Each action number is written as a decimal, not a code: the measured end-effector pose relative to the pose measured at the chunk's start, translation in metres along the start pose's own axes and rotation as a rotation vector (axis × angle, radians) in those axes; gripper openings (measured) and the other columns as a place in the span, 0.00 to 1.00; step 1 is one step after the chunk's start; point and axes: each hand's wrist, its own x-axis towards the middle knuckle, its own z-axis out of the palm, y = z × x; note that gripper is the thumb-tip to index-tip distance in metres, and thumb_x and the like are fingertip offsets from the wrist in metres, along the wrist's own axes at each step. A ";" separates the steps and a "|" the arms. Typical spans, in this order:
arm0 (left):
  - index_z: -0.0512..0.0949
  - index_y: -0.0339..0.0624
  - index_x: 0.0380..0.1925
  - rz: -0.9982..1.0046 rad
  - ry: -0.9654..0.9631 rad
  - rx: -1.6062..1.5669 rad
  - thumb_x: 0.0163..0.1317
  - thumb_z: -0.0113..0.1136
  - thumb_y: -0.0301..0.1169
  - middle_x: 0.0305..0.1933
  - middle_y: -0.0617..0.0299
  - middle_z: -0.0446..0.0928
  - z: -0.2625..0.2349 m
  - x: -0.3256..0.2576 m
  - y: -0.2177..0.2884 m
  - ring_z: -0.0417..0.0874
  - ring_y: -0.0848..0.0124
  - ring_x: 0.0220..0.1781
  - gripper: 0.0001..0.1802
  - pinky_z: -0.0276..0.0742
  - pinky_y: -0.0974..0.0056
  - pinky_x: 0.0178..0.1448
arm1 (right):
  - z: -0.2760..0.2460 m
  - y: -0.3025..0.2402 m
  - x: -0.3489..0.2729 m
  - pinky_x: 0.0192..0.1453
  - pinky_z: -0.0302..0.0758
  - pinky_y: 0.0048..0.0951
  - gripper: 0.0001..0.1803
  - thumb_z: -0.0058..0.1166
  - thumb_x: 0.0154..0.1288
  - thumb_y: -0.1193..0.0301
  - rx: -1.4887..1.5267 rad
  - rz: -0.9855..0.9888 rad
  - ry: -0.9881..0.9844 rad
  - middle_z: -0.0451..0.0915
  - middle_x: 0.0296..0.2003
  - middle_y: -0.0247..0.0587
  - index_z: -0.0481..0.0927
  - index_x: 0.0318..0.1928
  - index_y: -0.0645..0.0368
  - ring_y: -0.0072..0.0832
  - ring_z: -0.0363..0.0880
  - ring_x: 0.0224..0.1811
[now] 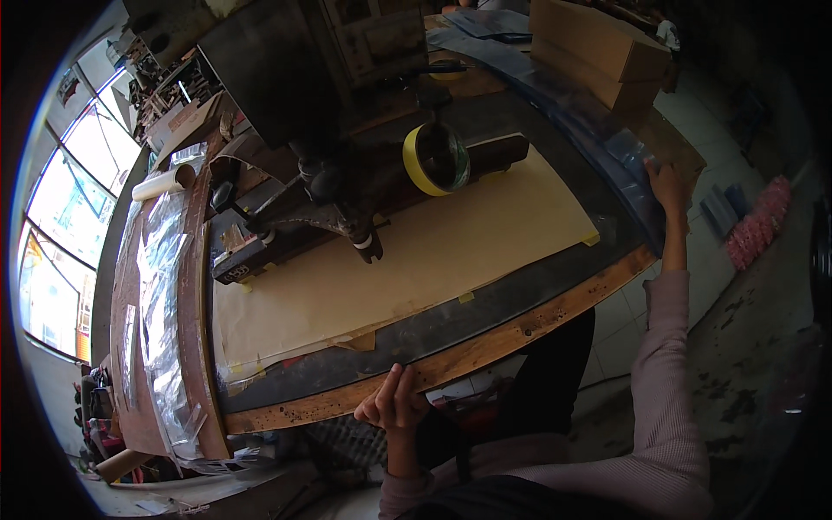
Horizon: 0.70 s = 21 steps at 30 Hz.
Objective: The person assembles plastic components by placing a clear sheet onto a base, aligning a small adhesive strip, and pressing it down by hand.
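My left hand is at the front wooden edge of the work table, its fingers curled in with nothing visible in them. Out to the right, my right hand has its fingers closed at the edge of a stack of clear bluish plastic sheets along the table's right side. Between the hands lies a large tan paper sheet, fixed with bits of yellow tape on a dark mat. A dark machine head with a forked metal tip stands above the paper.
A roll of yellow tape hangs by the machine. A cardboard box stands at the back right. To the left are a brown side board with crumpled clear plastic and a cardboard tube. A pink bundle lies on the floor at right.
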 end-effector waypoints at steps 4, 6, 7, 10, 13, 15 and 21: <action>0.85 0.54 0.33 -0.008 0.025 0.010 0.64 0.49 0.35 0.42 0.75 0.81 0.002 -0.002 -0.001 0.76 0.78 0.34 0.13 0.60 0.67 0.44 | 0.005 -0.008 -0.006 0.53 0.73 0.49 0.27 0.48 0.68 0.53 0.079 0.074 0.009 0.79 0.42 0.63 0.78 0.42 0.71 0.55 0.78 0.47; 0.85 0.54 0.33 -0.015 0.031 0.019 0.64 0.49 0.35 0.41 0.75 0.81 0.002 -0.001 -0.001 0.75 0.78 0.34 0.13 0.60 0.67 0.44 | -0.004 -0.020 -0.013 0.53 0.72 0.49 0.25 0.49 0.68 0.54 0.053 0.086 -0.006 0.80 0.43 0.61 0.79 0.42 0.69 0.54 0.79 0.47; 0.85 0.54 0.33 -0.018 0.032 0.017 0.64 0.48 0.35 0.41 0.75 0.81 0.002 -0.001 0.000 0.75 0.78 0.34 0.13 0.60 0.67 0.44 | -0.011 -0.026 -0.014 0.54 0.72 0.49 0.24 0.49 0.68 0.54 0.027 0.093 -0.012 0.80 0.43 0.59 0.79 0.42 0.67 0.53 0.79 0.47; 0.84 0.53 0.34 -0.014 0.017 0.021 0.67 0.45 0.38 0.41 0.73 0.81 0.002 -0.006 -0.003 0.75 0.75 0.35 0.16 0.61 0.65 0.46 | -0.027 -0.038 -0.024 0.54 0.71 0.49 0.21 0.51 0.67 0.55 -0.251 -0.005 0.038 0.82 0.40 0.55 0.80 0.42 0.64 0.50 0.81 0.44; 0.84 0.52 0.35 -0.007 -0.022 0.032 0.70 0.42 0.40 0.41 0.72 0.81 0.000 -0.006 -0.003 0.75 0.73 0.36 0.18 0.62 0.64 0.47 | -0.024 -0.025 -0.024 0.55 0.69 0.43 0.19 0.54 0.64 0.54 -0.263 -0.062 0.397 0.82 0.36 0.52 0.81 0.39 0.58 0.45 0.82 0.41; 0.84 0.53 0.35 0.001 -0.033 0.037 0.70 0.43 0.40 0.41 0.73 0.82 -0.002 -0.005 -0.003 0.75 0.74 0.36 0.18 0.62 0.64 0.47 | -0.038 -0.018 -0.023 0.55 0.69 0.44 0.17 0.56 0.63 0.56 -0.296 0.066 0.266 0.83 0.37 0.50 0.80 0.39 0.58 0.43 0.82 0.42; 0.85 0.56 0.35 0.016 0.021 0.022 0.66 0.46 0.37 0.42 0.77 0.81 0.006 -0.005 -0.002 0.73 0.79 0.35 0.15 0.60 0.68 0.46 | -0.063 0.061 0.053 0.53 0.71 0.41 0.16 0.58 0.62 0.56 0.459 0.146 -0.348 0.82 0.43 0.39 0.76 0.42 0.53 0.32 0.80 0.49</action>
